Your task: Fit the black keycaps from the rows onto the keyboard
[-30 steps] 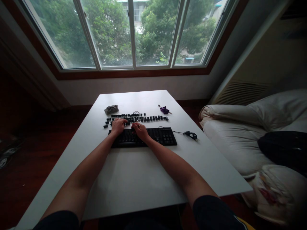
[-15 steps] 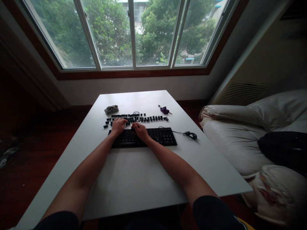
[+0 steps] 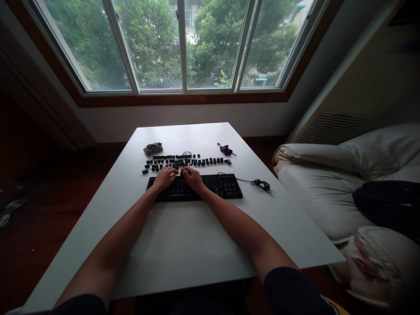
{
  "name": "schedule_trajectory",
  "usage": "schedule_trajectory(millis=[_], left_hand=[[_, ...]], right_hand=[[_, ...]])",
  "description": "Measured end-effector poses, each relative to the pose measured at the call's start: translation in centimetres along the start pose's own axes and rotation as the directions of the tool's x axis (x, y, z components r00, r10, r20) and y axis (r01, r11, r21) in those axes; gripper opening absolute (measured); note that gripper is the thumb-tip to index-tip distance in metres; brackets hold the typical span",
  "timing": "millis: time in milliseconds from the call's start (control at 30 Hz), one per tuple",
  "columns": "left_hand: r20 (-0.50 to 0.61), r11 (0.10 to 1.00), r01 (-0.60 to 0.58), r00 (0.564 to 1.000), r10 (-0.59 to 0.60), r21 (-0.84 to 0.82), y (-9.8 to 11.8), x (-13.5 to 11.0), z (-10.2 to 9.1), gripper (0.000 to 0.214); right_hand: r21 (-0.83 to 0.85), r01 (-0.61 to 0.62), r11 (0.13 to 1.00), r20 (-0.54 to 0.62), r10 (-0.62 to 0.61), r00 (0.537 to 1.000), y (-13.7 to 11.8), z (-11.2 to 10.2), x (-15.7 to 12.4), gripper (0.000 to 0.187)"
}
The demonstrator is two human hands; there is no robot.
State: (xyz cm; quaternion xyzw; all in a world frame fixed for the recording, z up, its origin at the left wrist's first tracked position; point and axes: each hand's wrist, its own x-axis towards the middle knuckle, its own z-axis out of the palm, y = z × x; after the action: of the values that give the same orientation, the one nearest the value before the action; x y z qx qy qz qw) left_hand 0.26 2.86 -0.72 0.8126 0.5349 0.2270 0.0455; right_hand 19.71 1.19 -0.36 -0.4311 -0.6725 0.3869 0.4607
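Note:
A black keyboard lies on the white table. Both my hands rest over its left half, fingertips close together near the top row. My left hand is curled, fingers pinched toward the middle. My right hand is curled too, and its fingers meet those of the left. What the fingers hold is too small to make out. Just beyond the keyboard, several loose black keycaps lie in rows.
A grey crumpled cloth and a small purple tool lie at the table's far side. The keyboard's cable coils at its right. A white sofa stands to the right, with a big window beyond.
My left hand has drawn back from the loose keycaps toward the keyboard's top row and closer to my right hand. The right hand has barely moved.

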Motion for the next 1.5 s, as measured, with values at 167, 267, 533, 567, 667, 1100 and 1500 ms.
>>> schedule_trajectory(millis=[167, 267, 533, 567, 667, 1100, 1500], left_hand=[[0.048, 0.999, 0.029, 0.998, -0.027, -0.040, 0.1, -0.4, -0.2, 0.025], [0.049, 0.998, 0.031, 0.998, -0.029, -0.047, 0.2, -0.5, -0.4, 0.024], [0.035, 0.997, 0.046, 0.998, -0.043, -0.067, 0.3, -0.6, -0.4, 0.022], [0.034, 0.997, 0.047, 0.998, -0.045, -0.068, 0.3, -0.7, -0.4, 0.022], [0.032, 0.997, 0.051, 0.998, -0.049, -0.064, 0.3, -0.8, -0.4, 0.022], [0.036, 0.998, 0.048, 0.998, -0.047, -0.038, 0.5, -1.3, -0.5, 0.023], [0.030, 0.998, 0.048, 0.998, -0.047, -0.039, 0.6, -1.4, -0.5, 0.023]], right_hand=[[-0.015, 0.009, 1.000, 0.028, -0.009, 1.000, -0.1, 0.0, -0.1, 0.034], [-0.028, 0.007, 1.000, 0.031, -0.006, 0.999, -0.2, -0.1, -0.2, 0.034], [-0.034, 0.005, 0.999, 0.032, -0.004, 0.999, -0.3, -0.1, -0.3, 0.034], [-0.038, 0.005, 0.999, 0.033, -0.003, 0.999, -0.3, -0.1, -0.3, 0.034], [-0.035, 0.007, 0.999, 0.040, -0.006, 0.999, -0.4, -0.1, -0.3, 0.034], [-0.041, 0.007, 0.999, 0.047, -0.005, 0.999, -0.4, 0.0, -0.3, 0.033], [-0.036, 0.021, 0.999, 0.055, -0.019, 0.998, -0.1, 0.1, -0.3, 0.034]])
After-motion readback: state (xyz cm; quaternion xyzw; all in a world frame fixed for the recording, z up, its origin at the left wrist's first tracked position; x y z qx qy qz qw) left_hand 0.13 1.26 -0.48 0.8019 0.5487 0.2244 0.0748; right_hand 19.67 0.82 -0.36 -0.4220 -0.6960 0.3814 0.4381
